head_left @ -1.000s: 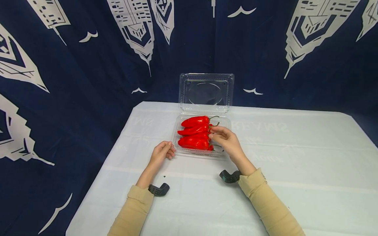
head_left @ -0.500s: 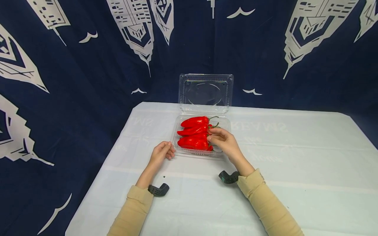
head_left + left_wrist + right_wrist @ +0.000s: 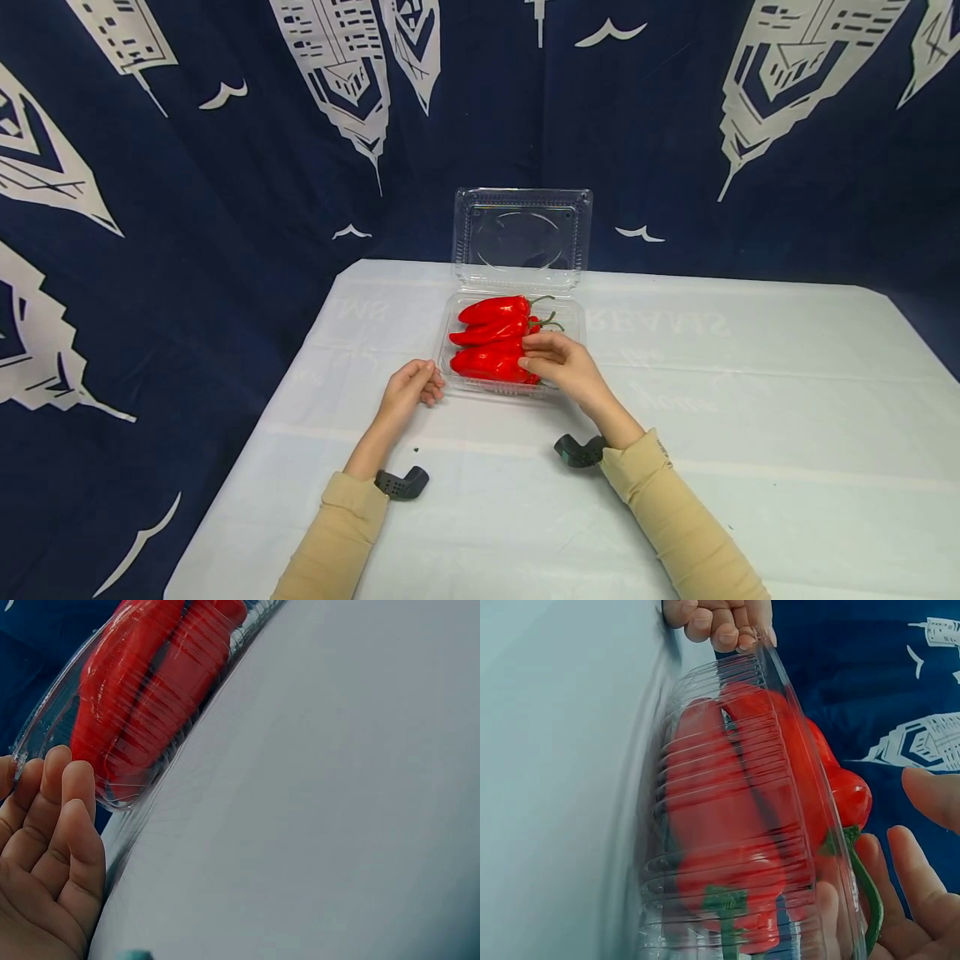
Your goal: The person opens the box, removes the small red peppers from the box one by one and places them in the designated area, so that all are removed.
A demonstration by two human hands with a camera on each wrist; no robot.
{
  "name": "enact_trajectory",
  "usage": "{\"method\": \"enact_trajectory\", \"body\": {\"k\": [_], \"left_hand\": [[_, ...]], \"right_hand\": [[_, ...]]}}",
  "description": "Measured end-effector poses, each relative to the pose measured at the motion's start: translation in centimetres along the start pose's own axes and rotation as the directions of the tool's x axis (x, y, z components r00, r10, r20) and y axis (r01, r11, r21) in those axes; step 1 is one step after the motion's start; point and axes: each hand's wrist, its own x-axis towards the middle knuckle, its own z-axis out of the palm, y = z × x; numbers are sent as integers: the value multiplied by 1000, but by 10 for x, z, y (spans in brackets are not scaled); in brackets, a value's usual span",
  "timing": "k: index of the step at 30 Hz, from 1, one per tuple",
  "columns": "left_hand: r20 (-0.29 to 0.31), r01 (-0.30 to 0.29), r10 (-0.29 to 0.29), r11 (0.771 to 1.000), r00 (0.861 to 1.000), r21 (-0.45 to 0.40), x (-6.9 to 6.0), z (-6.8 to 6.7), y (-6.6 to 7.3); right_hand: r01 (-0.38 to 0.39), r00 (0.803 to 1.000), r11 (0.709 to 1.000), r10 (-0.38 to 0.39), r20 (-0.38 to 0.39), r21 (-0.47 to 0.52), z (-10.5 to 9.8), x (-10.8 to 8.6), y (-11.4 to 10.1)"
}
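Note:
A clear plastic clamshell container (image 3: 577, 321) lies on the table with its lid (image 3: 522, 237) raised at the back. Several red peppers (image 3: 491, 364) with green stems sit in the base, side by side, tips to the left. My left hand (image 3: 408, 389) pinches the container's left rim between thumb and fingers, as the left wrist view shows at the rim (image 3: 45, 712). Over the stem ends at the right is my right hand (image 3: 567, 371), thumb and fingers apart. In the right wrist view those fingers (image 3: 911, 859) are beside a green stem (image 3: 868, 892), gripping nothing.
A white cloth covers the table (image 3: 750, 417). Behind and to the left hangs a dark blue curtain (image 3: 637, 150) with white building and bird prints. A small dark speck (image 3: 416, 450) lies on the cloth near the left forearm.
My right hand has shifted slightly left and toward me across the stem ends, and the upper stems show more. My left hand, the container and the peppers look unmoved.

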Motion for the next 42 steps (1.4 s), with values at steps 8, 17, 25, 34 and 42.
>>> {"method": "enact_trajectory", "body": {"k": [8, 17, 25, 34, 42], "left_hand": [[0, 4, -4, 1000, 1000, 9, 0, 0, 1], [-3, 12, -12, 1000, 1000, -9, 0, 0, 1], [-10, 14, -14, 1000, 1000, -1, -1, 1, 2], [-13, 17, -17, 1000, 1000, -5, 0, 1, 1], [-10, 22, -22, 1000, 1000, -13, 0, 1, 0]], "right_hand": [[12, 1000, 997, -11, 9, -71, 1, 0, 2], [1, 1000, 994, 0, 10, -113, 2, 1, 3], [13, 1000, 985, -10, 18, -174, 7, -10, -23], [40, 999, 980, -36, 25, -193, 5, -1, 1], [57, 998, 964, -54, 19, -262, 7, 0, 5]]}}
